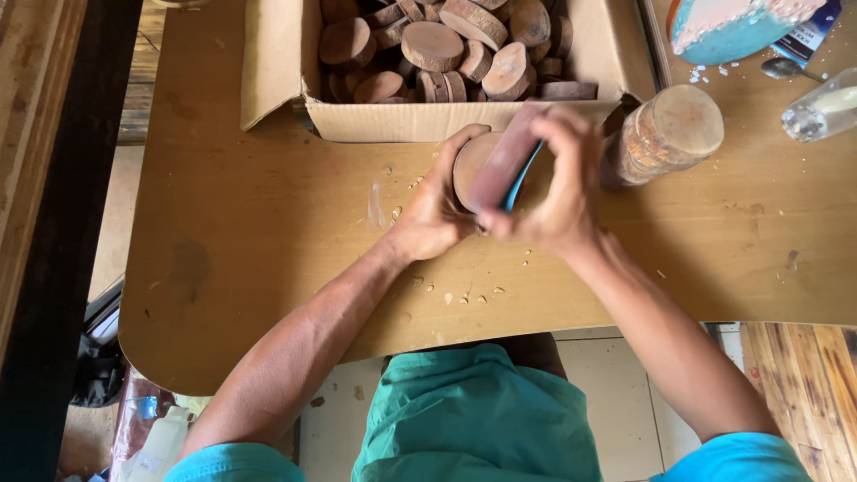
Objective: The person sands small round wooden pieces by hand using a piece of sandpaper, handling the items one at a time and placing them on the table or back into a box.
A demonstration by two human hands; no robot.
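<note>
My left hand [435, 207] grips a round wooden slice [470, 162] by its edge, just in front of a cardboard box. My right hand [558, 183] is closed on a flat reddish-brown sanding block [505, 161] with a blue edge, pressed across the top of the slice. Both hands meet over the middle of the wooden table [250, 223]. Most of the slice is hidden under the block and my fingers.
An open cardboard box [420, 120] full of several round wood slices stands at the table's far edge. A bark-covered log section [669, 134] lies right of my hands. A clear bottle [821, 109], a spoon [786, 68] and a turquoise object [732, 31] sit far right. Wood chips dot the table.
</note>
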